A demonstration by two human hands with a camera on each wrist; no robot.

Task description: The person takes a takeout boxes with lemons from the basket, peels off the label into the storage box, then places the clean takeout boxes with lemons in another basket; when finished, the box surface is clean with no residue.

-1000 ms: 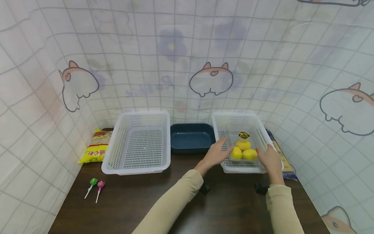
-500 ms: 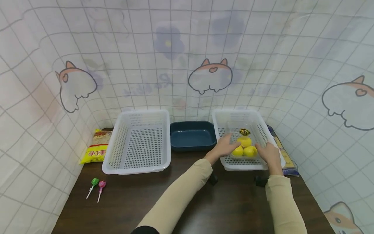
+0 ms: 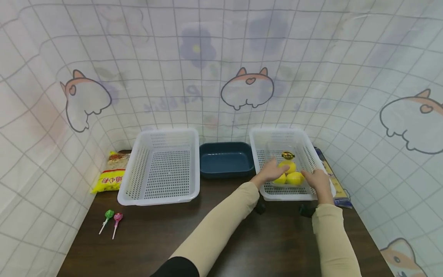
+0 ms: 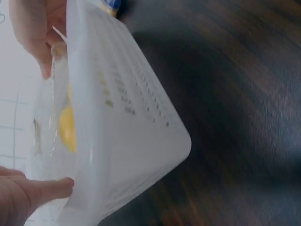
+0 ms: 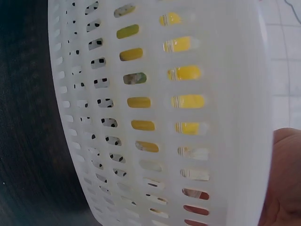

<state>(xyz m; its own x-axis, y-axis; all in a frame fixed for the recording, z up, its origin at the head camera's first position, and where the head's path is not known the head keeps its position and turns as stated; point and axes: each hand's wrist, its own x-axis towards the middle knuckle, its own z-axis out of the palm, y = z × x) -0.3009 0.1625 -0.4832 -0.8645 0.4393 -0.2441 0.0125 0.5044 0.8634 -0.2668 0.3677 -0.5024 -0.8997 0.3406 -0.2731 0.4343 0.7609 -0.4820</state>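
A clear plastic box (image 3: 273, 148) with yellow lemons (image 3: 295, 179) in it lies in the right-hand white basket (image 3: 287, 197). Over the box's left side is my left hand (image 3: 271, 171), its thumb extended across the lemons. In the left wrist view that thumb points straight toward the basket rim. My right hand (image 3: 318, 181) is at the box's right side; the left wrist view shows its fingers (image 4: 43, 61) at the box's edge, seemingly pinching it. The right wrist view shows mostly the basket's slotted wall (image 5: 155, 113), with yellow behind the slots; the fingertips are hidden there.
Left of the box's basket stand a dark blue tray (image 3: 226, 176) and another white basket (image 3: 157, 201). A yellow food bag (image 3: 110, 179) lies at the far left, with a green lollipop (image 3: 109, 214) and a pink lollipop (image 3: 118, 217) nearer. Another bag (image 3: 340, 192) lies right.
My left hand has moved rightward from the box's left edge to over the lemons. My right hand stays by the box's right side. The box has not visibly moved within the basket.
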